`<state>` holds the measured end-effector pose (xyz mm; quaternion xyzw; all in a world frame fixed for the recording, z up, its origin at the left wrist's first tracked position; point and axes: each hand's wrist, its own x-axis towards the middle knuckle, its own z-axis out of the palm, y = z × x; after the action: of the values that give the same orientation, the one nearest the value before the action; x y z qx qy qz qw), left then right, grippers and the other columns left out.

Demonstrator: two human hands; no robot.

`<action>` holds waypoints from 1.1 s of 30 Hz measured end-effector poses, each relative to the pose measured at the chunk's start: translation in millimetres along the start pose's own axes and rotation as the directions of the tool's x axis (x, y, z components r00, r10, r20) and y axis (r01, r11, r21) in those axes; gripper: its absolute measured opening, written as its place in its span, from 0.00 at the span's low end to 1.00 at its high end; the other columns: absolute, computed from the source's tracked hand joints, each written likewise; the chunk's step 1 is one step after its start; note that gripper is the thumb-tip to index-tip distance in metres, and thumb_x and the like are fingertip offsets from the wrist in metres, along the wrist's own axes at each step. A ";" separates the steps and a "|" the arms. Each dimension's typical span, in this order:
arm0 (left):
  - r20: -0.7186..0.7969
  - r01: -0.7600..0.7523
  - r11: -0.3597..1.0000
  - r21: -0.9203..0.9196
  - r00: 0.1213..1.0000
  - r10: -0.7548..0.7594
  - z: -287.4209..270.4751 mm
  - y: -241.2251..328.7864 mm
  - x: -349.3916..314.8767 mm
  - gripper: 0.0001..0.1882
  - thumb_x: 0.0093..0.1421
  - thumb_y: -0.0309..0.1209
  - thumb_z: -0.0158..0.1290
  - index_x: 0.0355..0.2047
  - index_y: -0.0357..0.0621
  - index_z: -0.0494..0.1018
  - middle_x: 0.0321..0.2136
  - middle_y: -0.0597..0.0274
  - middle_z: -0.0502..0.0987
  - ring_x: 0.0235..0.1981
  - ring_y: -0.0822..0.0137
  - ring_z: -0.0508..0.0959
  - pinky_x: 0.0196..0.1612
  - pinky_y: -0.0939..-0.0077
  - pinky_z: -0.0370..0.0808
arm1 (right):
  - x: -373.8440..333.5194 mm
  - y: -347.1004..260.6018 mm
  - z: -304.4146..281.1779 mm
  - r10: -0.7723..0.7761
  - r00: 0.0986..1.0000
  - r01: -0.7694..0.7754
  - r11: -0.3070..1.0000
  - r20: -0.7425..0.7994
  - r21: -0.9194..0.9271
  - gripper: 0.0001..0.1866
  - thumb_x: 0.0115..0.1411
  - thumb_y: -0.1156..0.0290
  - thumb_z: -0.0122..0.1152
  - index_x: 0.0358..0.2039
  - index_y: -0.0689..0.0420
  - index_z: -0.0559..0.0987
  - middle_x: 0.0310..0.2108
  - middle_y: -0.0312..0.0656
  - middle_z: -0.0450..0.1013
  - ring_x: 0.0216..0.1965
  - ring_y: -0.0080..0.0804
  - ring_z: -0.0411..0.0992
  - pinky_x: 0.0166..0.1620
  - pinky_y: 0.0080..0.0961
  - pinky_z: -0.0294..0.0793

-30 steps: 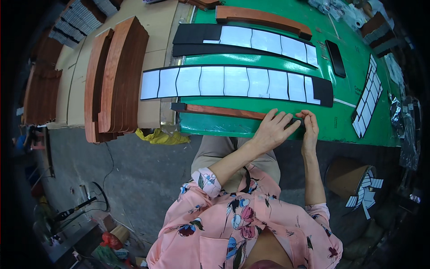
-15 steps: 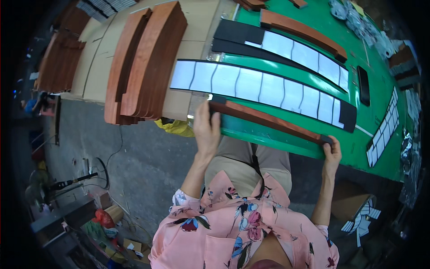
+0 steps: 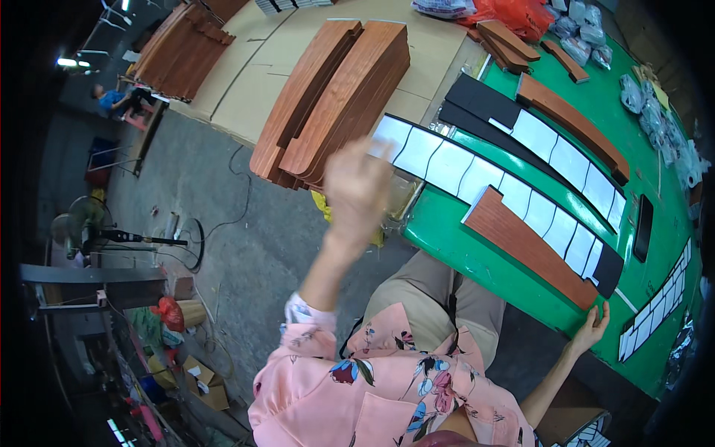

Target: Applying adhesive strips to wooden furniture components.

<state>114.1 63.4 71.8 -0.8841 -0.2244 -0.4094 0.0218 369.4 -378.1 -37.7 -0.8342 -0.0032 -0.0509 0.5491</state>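
A flat reddish-brown wooden piece [image 3: 530, 249] lies slantwise on the green table, partly over a long black strip with white backing sections [image 3: 477, 175]. My right hand [image 3: 588, 331] is beside the near right end of that piece, fingers apart and apparently holding nothing. My left hand [image 3: 357, 186] is raised and smeared by motion, in front of the stacked curved wooden pieces [image 3: 350, 104] and the left end of the strip. Its fingers are too blurred to show whether they grip anything.
Behind lie another white-backed strip [image 3: 570, 160], a curved wooden piece [image 3: 577, 123] and a black oblong object [image 3: 644, 227]. At the right is a gridded white strip [image 3: 655, 302]. Clear plastic bundles [image 3: 652, 112] line the far edge. A person [image 3: 115, 100] sits far left, beyond a fan [image 3: 86, 223].
The wooden piece, held at both ends before, now lies flat on the table. My left hand has let go and moved toward the stack. The view has shifted left.
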 end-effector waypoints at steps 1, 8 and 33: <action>0.046 0.063 0.988 0.143 0.996 -0.071 -11.5 -14.4 14.6 0.19 0.49 0.24 0.55 0.44 0.43 0.72 0.40 0.51 0.74 0.41 0.52 0.74 0.42 0.61 0.70 | -0.6 0.3 3.1 -0.022 1.000 0.022 1.000 -0.008 0.022 0.18 0.61 0.77 0.50 0.52 0.61 0.68 0.50 0.40 0.67 0.47 0.27 0.67 0.50 0.23 0.67; 0.375 0.321 0.819 0.477 0.768 -0.519 -18.2 -80.1 41.8 0.25 0.55 0.39 0.53 0.52 0.46 0.66 0.35 0.50 0.75 0.36 0.50 0.76 0.40 0.59 0.72 | -18.8 -8.6 12.1 -0.160 0.987 0.160 0.982 -0.011 0.096 0.16 0.60 0.80 0.49 0.50 0.62 0.71 0.49 0.41 0.68 0.47 0.27 0.67 0.51 0.24 0.66; 0.339 0.418 0.440 -0.795 0.907 -0.249 4.6 216.8 -132.8 0.28 0.50 0.21 0.56 0.50 0.37 0.58 0.49 0.41 0.59 0.51 0.44 0.61 0.53 0.57 0.59 | -133.5 -166.4 121.3 -0.368 0.729 0.182 0.917 0.577 0.355 0.49 0.47 0.57 0.68 0.59 0.70 0.51 0.56 0.57 0.55 0.59 0.46 0.57 0.59 0.33 0.57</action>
<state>132.3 -180.6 2.8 -0.7479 -0.1650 -0.3839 -0.5158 236.4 -194.2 55.3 -0.7078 -0.3194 0.1521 0.6114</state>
